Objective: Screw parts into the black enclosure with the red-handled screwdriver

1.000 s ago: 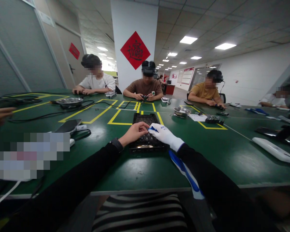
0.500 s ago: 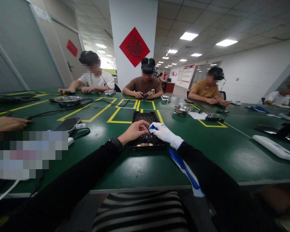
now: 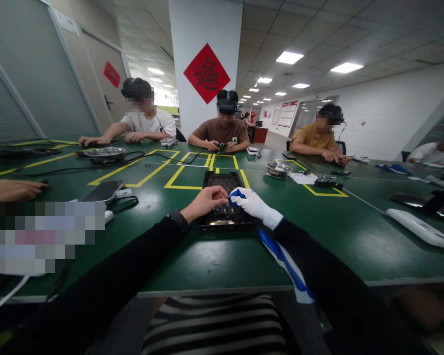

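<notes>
Black case (image 3: pixel 242 228) rests on the green tabletop (image 3: pixel 192 268), set back from the middle of the near edge. Its upper side is open to my view; a pale strip (image 3: pixel 222 223) lies inside, along its near wall.

My left hand (image 3: pixel 209 201), bare, is positioned over the left half of the case, thumb and fingers directed inward. My right hand (image 3: pixel 253 202), in a white and blue glove, is positioned over the right half, fingers bent. The fingertips of both hands meet, or nearly meet, above the middle of the case. I cannot tell whether either grip is open, closed or gripping a small part: the fingers cover that point.

A loose glove (image 3: pixel 281 259), white and blue, lies right of the case and hangs over the near edge. A white device (image 3: pixel 420 228) lies toward the right end of the tabletop. Beyond the case, yellow tape (image 3: pixel 183 188) marks the surface. One metal bowl (image 3: pixel 278 169) stands right of the tape outlines nearest the case; a second bowl (image 3: pixel 105 155) stands toward the far left corner. Three co-workers sit along the far edge.
</notes>
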